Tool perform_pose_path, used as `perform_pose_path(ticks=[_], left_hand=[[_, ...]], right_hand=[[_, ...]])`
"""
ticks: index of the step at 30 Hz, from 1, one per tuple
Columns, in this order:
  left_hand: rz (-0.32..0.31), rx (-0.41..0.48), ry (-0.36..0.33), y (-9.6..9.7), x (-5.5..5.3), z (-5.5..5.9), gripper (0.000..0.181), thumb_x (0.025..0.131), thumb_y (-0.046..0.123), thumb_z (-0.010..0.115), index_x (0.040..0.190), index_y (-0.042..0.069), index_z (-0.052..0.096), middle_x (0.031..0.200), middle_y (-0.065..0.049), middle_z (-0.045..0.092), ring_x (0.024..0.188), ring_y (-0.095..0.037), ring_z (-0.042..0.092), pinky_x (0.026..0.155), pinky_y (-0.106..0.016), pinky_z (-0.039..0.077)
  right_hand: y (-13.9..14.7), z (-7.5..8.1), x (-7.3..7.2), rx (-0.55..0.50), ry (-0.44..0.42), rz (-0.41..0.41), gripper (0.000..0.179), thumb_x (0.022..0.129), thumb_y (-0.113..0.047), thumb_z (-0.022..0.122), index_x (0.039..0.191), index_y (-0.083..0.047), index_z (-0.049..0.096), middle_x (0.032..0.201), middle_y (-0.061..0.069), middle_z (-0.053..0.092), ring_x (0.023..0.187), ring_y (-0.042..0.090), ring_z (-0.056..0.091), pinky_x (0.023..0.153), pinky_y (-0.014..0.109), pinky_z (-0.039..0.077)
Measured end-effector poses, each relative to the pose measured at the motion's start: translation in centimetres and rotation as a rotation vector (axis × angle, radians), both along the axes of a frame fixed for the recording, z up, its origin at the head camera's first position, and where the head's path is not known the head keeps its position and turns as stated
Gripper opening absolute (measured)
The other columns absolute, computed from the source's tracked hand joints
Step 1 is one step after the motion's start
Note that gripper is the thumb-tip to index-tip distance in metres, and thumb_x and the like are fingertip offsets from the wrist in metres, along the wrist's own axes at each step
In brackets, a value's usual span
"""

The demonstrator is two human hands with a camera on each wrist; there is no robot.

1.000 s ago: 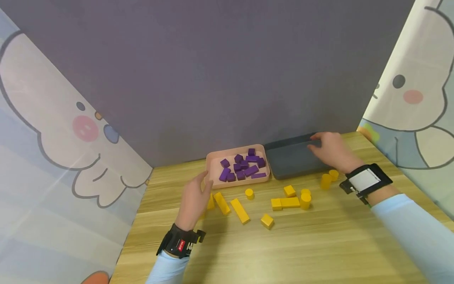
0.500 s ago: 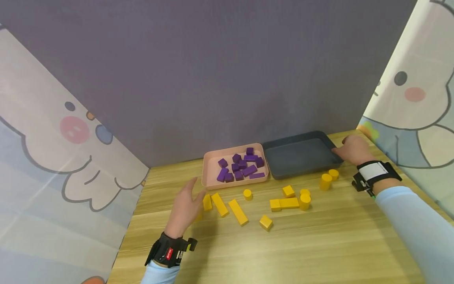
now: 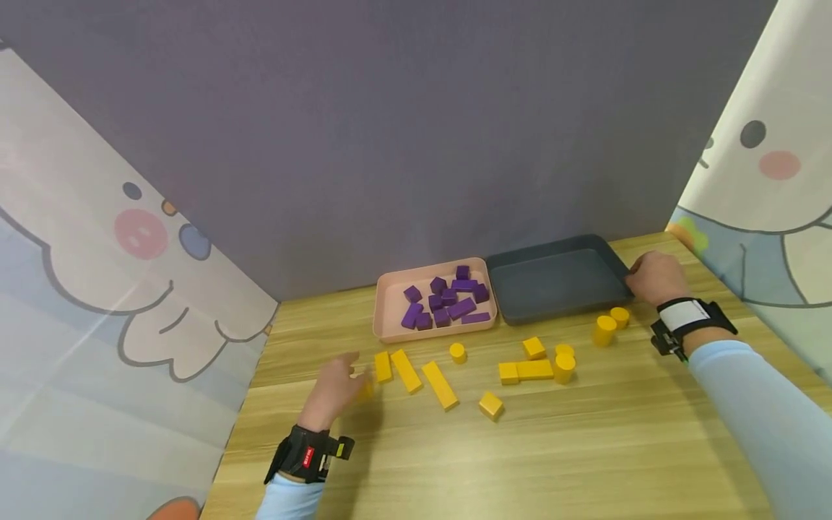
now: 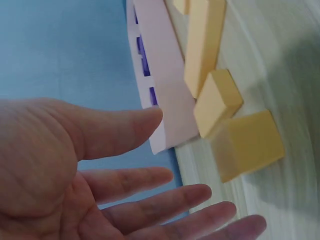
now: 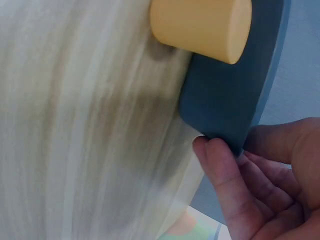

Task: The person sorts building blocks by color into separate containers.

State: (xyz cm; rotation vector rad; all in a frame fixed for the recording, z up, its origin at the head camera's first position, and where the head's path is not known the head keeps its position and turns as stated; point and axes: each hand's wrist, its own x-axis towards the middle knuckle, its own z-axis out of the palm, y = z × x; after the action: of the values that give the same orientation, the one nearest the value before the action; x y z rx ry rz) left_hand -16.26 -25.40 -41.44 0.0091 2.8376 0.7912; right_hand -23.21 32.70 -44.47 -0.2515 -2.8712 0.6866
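Note:
My right hand (image 3: pixel 658 278) pinches the right end of the dark grey tray (image 3: pixel 559 282), thumb at the rim and fingertips against the outer wall (image 5: pixel 220 115). Inside, the tray shows only its bare floor. Over on the left, my left hand (image 3: pixel 333 390) hovers with fingers extended and spread. A yellow block (image 4: pixel 250 142) lies just beyond its fingertips in the left wrist view, mostly covered by the hand in the head view. Beside that block lie a short yellow block (image 3: pixel 383 367) and a long yellow bar (image 3: pixel 406 371).
A pink tray (image 3: pixel 383 328) with several purple blocks adjoins the grey tray. Several yellow pieces are scattered in front, including another bar (image 3: pixel 440 386), a cube (image 3: pixel 491 406) and cylinders (image 3: pixel 604 331). A grey panel (image 3: pixel 390 144) rises behind the wooden table (image 3: pixel 520 462).
My right hand has moved from above the grey tray to its right end and taken hold there. My left hand has drawn back slightly to the left, near the leftmost yellow block.

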Motion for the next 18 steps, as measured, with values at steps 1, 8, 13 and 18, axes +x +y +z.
perform_pose_path(ticks=[1, 8, 13, 18], left_hand=[[0.008, 0.005, -0.004, 0.0, 0.0, -0.1, 0.059, 0.100, 0.026, 0.061, 0.146, -0.008, 0.048, 0.142, -0.032, 0.056, 0.122, -0.046, 0.062, 0.093, -0.057, 0.056], [0.057, -0.023, -0.025, 0.4, 0.0, -1.5, 0.063, 0.092, 0.024, 0.068, 0.143, -0.009, 0.051, 0.134, -0.033, 0.062, 0.088, -0.029, 0.062, 0.079, -0.046, 0.056], [0.033, -0.133, 0.030, 0.6, -0.2, -2.4, 0.057, 0.085, 0.015, 0.071, 0.133, -0.011, 0.058, 0.124, -0.032, 0.067, 0.084, -0.028, 0.061, 0.071, -0.040, 0.055], [0.014, -0.165, 0.070, 0.7, -0.3, -2.6, 0.039, 0.083, 0.005, 0.069, 0.118, -0.011, 0.067, 0.111, -0.028, 0.071, 0.080, -0.027, 0.062, 0.065, -0.036, 0.053]], right_hand=[[0.0, -0.1, 0.0, -0.002, 0.006, -0.003, 0.022, 0.081, -0.003, 0.061, 0.087, 0.015, 0.071, 0.081, 0.030, 0.070, 0.071, 0.042, 0.063, 0.062, 0.052, 0.052], [0.0, -0.3, 0.0, -0.008, 0.032, 0.000, 0.017, 0.076, -0.001, 0.059, 0.059, 0.001, 0.062, 0.052, 0.005, 0.053, 0.055, 0.029, 0.050, 0.049, 0.034, 0.035], [-0.2, -0.4, 0.1, -0.007, 0.031, -0.008, 0.023, 0.076, 0.000, 0.060, 0.053, -0.003, 0.056, 0.049, 0.001, 0.046, 0.052, 0.026, 0.046, 0.048, 0.031, 0.031], [-0.1, -0.6, 0.0, 0.007, 0.017, -0.005, 0.023, 0.075, 0.000, 0.062, 0.053, -0.001, 0.057, 0.050, 0.003, 0.050, 0.053, 0.029, 0.050, 0.047, 0.033, 0.034]])
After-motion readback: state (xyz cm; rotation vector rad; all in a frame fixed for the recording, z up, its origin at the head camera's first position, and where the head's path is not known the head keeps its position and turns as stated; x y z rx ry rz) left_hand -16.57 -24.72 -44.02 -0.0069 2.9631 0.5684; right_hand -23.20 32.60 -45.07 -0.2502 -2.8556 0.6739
